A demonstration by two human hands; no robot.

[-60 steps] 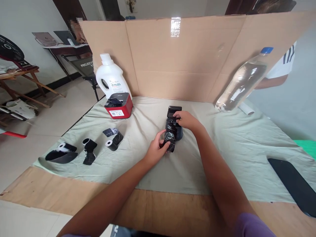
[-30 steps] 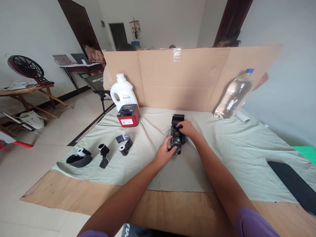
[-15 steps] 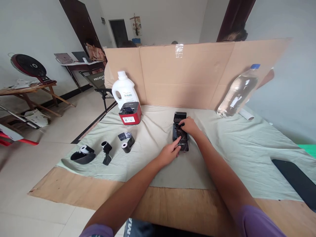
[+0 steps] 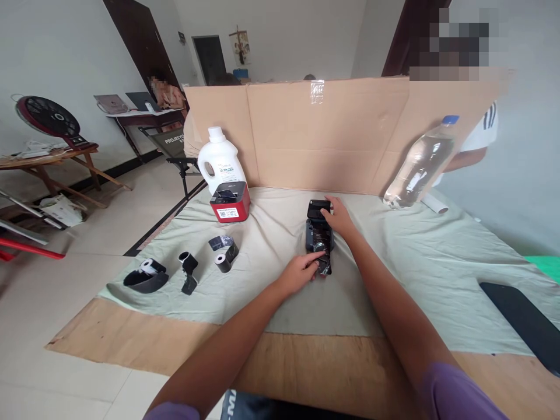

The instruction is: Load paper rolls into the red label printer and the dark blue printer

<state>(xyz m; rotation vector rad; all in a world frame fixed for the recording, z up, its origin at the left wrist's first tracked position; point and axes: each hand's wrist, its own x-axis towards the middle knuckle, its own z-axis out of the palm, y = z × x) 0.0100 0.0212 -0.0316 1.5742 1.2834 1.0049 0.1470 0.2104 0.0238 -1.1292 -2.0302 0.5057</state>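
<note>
A small black printer-like device (image 4: 311, 233) lies on the cloth in front of me, its lid (image 4: 317, 209) raised at the far end. My right hand (image 4: 339, 217) pinches the lid's right edge between thumb and fingers. Out of the device toward me runs a glossy black strip (image 4: 321, 248). Its near end is in my left hand (image 4: 301, 271), index finger stretched across the top and the other fingers curled at the side. Farther left lie several black rolls: one roll with a loose tail (image 4: 223, 262), a smaller roll (image 4: 188, 262) and a white-ended roll in a black curl (image 4: 146, 281).
A red-and-black box-shaped device (image 4: 230, 204) stands before a white jug (image 4: 222, 160). A cardboard panel (image 4: 324, 140) closes the back. At right are a water bottle (image 4: 420, 166), a white tube (image 4: 435, 203) and a black phone (image 4: 522, 321). A person stands behind the panel.
My right hand has moved from the strip up to the lid. My left index finger now reaches farther across the strip, whose near end sits lower. The person at right has come into fuller view.
</note>
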